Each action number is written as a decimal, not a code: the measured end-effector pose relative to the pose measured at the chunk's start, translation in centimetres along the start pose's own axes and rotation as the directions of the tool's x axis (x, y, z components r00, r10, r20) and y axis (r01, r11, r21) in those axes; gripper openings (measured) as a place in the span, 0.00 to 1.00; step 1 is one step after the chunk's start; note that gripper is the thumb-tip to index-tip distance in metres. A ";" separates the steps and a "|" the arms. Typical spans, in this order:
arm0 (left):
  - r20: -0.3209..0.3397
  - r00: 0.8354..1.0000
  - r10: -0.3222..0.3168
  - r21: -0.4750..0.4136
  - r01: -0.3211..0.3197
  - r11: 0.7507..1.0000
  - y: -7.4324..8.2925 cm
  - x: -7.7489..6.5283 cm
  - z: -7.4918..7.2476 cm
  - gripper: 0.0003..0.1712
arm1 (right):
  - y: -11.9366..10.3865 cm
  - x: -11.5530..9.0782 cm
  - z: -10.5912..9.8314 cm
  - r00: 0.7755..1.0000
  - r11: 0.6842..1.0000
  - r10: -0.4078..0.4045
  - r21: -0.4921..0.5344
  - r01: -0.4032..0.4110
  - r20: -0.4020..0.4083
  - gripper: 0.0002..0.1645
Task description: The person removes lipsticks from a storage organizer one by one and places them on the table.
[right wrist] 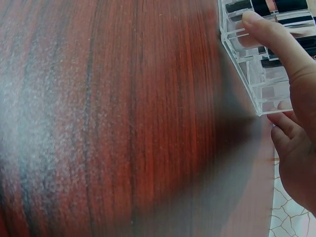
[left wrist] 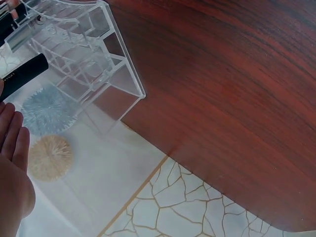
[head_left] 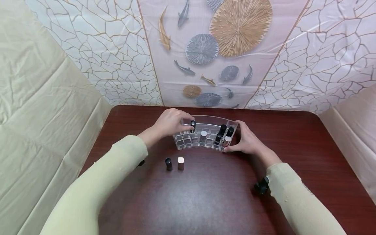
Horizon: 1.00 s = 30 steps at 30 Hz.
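Note:
A clear, curved, tiered acrylic lipstick organizer [head_left: 188, 142] stands on the table. Over its left part, my left hand [head_left: 173, 123] pinches a black lipstick tube [head_left: 193, 124]; the left wrist view shows that black lipstick tube [left wrist: 27, 74] above the tiers. My right hand [head_left: 248, 140] grips the organizer's right end, thumb at the front and fingers behind, as the right hand [right wrist: 301, 163] shows in its wrist view. Black tubes [head_left: 223, 129] and a pale-capped lipstick [head_left: 227, 141] fill slots at the right. One silver-capped lipstick [head_left: 203, 135] sits mid-row.
In front of the organizer, a black lipstick [head_left: 168, 164] and a pale pink lipstick [head_left: 180, 164] stand on the dark red wooden table [head_left: 194, 202]. A patterned cloth backdrop [head_left: 205, 78] rises behind the table's back edge. Pale cloth [head_left: 44, 98] hangs at the sides.

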<state>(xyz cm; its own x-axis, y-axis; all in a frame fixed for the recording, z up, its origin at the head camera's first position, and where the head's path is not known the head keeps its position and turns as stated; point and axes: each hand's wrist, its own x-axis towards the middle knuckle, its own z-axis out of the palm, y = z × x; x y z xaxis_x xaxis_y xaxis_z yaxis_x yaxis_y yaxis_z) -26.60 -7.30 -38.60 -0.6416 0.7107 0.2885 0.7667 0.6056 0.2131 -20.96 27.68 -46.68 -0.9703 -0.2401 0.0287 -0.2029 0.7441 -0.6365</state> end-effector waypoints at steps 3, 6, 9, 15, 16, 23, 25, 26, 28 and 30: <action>0.003 1.000 0.002 -0.004 -0.002 1.000 0.2 -0.2 -0.4 0.17 | 0.1 0.0 0.0 1.000 1.000 -0.006 0.002 0.006 -0.001 0.77; 0.014 1.000 0.000 -0.011 0.001 1.000 0.4 -0.4 -0.8 0.18 | 0.2 0.0 0.1 1.000 1.000 -0.011 0.002 0.011 -0.007 0.77; 0.021 1.000 -0.003 -0.023 0.003 1.000 0.7 -0.6 -1.1 0.18 | 0.1 0.0 0.0 1.000 1.000 -0.016 0.005 0.016 -0.013 0.77; 0.015 1.000 -0.005 -0.054 0.006 0.999 1.3 -1.4 -1.6 0.18 | 0.1 0.1 0.1 1.000 1.000 -0.017 0.012 0.017 -0.008 0.77; 0.012 1.000 -0.002 -0.063 0.003 0.998 1.5 -1.5 -1.7 0.18 | 0.1 0.1 0.0 1.000 1.000 -0.015 0.012 0.016 -0.007 0.77; 0.002 0.999 0.046 -0.096 -0.046 0.994 2.3 -2.4 -1.9 0.17 | 0.2 0.1 0.0 1.000 1.000 -0.013 0.011 0.013 -0.003 0.77; -0.005 0.998 0.062 -0.100 -0.062 0.993 2.5 -2.6 -1.9 0.17 | 0.2 0.1 0.0 1.000 1.000 -0.013 0.009 0.013 -0.003 0.77; -0.007 0.998 0.069 -0.101 -0.069 0.992 2.6 -2.7 -1.9 0.17 | 0.2 0.1 0.1 1.000 1.000 -0.014 0.009 0.014 -0.003 0.77; -0.007 0.997 0.078 -0.106 -0.078 0.991 2.8 -3.0 -1.9 0.17 | 0.2 0.2 0.1 1.000 1.000 -0.014 0.008 0.014 -0.001 0.77; -0.006 0.996 0.084 -0.108 -0.084 0.991 3.0 -3.3 -1.8 0.16 | 0.2 0.2 0.1 1.000 1.000 -0.014 0.005 0.014 0.000 0.77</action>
<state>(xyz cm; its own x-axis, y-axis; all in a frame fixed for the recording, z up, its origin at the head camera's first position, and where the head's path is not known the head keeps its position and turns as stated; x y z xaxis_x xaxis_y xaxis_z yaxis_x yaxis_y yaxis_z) -22.19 -8.49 -37.24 -0.5748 0.7569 0.3110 0.8159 0.5013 0.2880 -21.13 27.72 -46.86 -0.9673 -0.2508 0.0378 -0.2162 0.7376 -0.6397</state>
